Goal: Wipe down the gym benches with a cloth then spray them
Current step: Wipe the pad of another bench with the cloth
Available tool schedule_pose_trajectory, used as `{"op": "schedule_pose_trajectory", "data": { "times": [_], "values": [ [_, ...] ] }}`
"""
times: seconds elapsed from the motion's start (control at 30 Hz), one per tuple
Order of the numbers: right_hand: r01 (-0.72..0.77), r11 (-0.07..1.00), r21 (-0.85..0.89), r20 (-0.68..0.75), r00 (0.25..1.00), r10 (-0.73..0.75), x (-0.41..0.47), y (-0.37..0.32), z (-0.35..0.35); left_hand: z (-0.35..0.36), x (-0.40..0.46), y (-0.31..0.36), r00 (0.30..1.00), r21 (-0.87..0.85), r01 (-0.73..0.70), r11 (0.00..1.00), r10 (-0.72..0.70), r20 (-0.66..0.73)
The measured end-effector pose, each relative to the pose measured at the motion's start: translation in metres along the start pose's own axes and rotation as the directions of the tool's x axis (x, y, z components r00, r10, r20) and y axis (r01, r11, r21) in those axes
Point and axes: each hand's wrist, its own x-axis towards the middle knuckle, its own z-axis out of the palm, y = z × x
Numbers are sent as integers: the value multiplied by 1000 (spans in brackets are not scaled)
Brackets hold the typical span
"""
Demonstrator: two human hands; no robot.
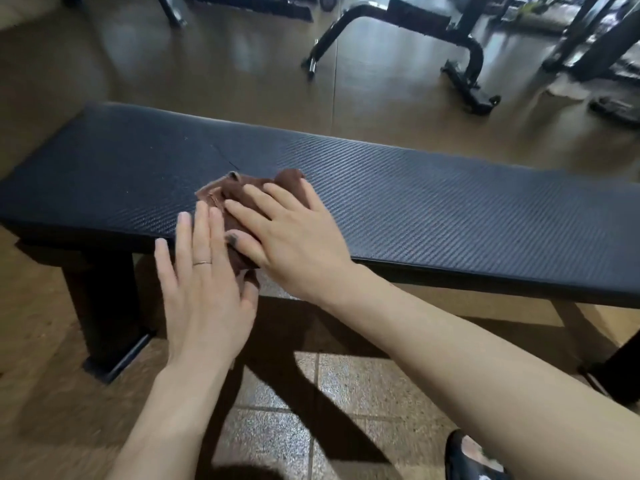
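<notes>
A long flat gym bench (433, 195) with a dark textured pad runs across the view on black legs. A brown cloth (239, 190) lies crumpled on the pad near its front edge, left of the middle. My right hand (294, 237) presses flat on the cloth with straight fingers. My left hand (201, 278), with a ring on one finger, is beside it with straight fingers, its fingertips at the cloth's left edge over the bench's front edge. No spray bottle is in view.
The bench's left leg (104, 313) stands on the brown floor in front of me. Other black gym frames (464, 53) stand behind the bench at the back right. A dark shoe (471, 459) shows at the bottom right on tiled floor.
</notes>
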Motion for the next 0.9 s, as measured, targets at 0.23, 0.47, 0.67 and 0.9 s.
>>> {"op": "schedule_pose_trajectory", "data": {
  "times": [0.23,0.47,0.67,0.9],
  "values": [
    [-246,969,16,122,962,242,-108,84,-17,5,-2,-12,1000,10,-3,1000,4,-25],
    [-285,958,-28,61,956,286,-68,55,-22,9,4,-18,996,-7,56,998,-56,-71],
    [-13,995,103,93,996,3,49,8,5,15,6,-11,993,-33,107,994,-108,-55],
    [43,985,166,143,987,-68,-7,28,-7,14,5,-10,990,-33,130,991,-132,-51]
  ]
}}
